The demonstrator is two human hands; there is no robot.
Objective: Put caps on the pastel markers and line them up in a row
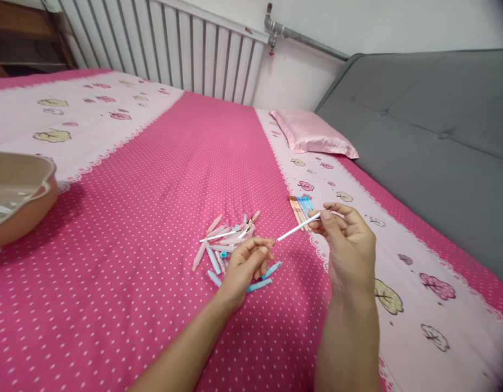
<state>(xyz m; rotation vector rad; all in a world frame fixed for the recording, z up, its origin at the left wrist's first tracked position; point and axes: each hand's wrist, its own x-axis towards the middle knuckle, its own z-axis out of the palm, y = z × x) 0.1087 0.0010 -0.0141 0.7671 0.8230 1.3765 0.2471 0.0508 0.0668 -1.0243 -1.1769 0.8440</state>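
My right hand (347, 239) pinches a thin white paintbrush (298, 227) between thumb and fingers. Its white end slants down to the left, and a dark tip shows past my fingertips. Just left of that end, my left hand (245, 267) hovers over the near side of a loose pile of pens (200, 256), fingers curled and thumb pressed in; whatever they may hold is hidden. Pale pink, light blue and blue pens make up the pile, with another white stick (218, 236) across it. Behind my right hand, several orange and blue pens (298, 209) lie side by side in a row.
A pink dotted bedspread (153, 305) with printed trees covers the bed. At the left edge stands a beige and orange basin (34, 212) with something in it. A pink pillow (312, 133) rests against the grey headboard (423, 109); a white radiator (186, 49) lines the wall.
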